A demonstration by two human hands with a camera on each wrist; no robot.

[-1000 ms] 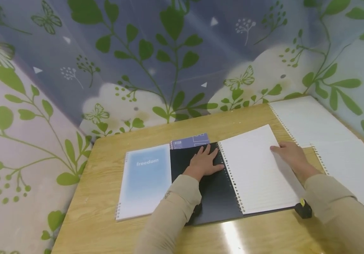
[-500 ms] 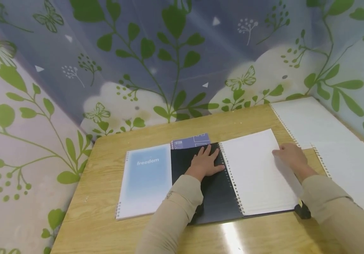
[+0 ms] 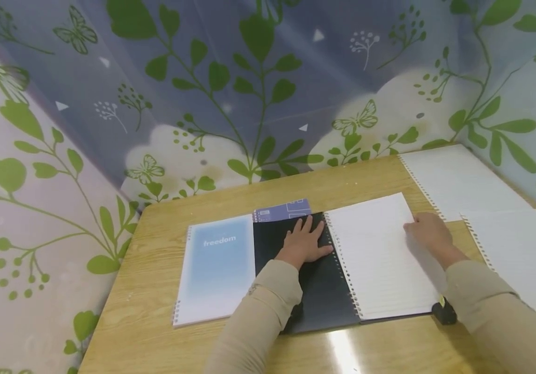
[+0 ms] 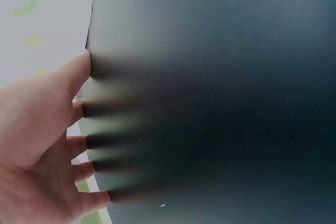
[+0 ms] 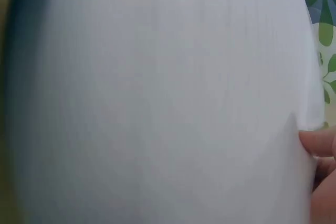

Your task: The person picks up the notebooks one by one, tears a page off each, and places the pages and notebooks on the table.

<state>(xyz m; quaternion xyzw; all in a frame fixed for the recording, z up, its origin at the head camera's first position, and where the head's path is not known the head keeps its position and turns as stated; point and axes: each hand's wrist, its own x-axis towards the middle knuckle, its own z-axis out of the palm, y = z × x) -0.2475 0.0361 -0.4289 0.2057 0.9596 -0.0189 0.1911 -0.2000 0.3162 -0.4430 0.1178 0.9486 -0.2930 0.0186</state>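
A spiral notebook lies spread out, its black cover (image 3: 321,298) on the left and white lined page (image 3: 380,265) on the right. My left hand (image 3: 302,243) presses flat on the black cover beside the binding, fingers spread. In the left wrist view its fingertips (image 4: 97,199) touch the dark cover (image 4: 236,66). My right hand (image 3: 430,232) pinches the page's right edge between thumb and curled fingers. The right wrist view has that page (image 5: 168,87) bowed, with the thumb (image 5: 317,142) on its edge. The holes along the page's left side line up at the binding.
Left of it lies a blue "freedom" notebook (image 3: 216,270), with a small purple notebook (image 3: 283,210) behind. Two loose perforated sheets, a far one (image 3: 464,176) and a nearer one (image 3: 520,254), lie at the right. A patterned curtain (image 3: 202,104) hangs behind the wooden table (image 3: 142,280).
The page's top right corner has shifted slightly right and toward me, and my right fingers have curled tighter at its edge. My left hand has stayed in place.
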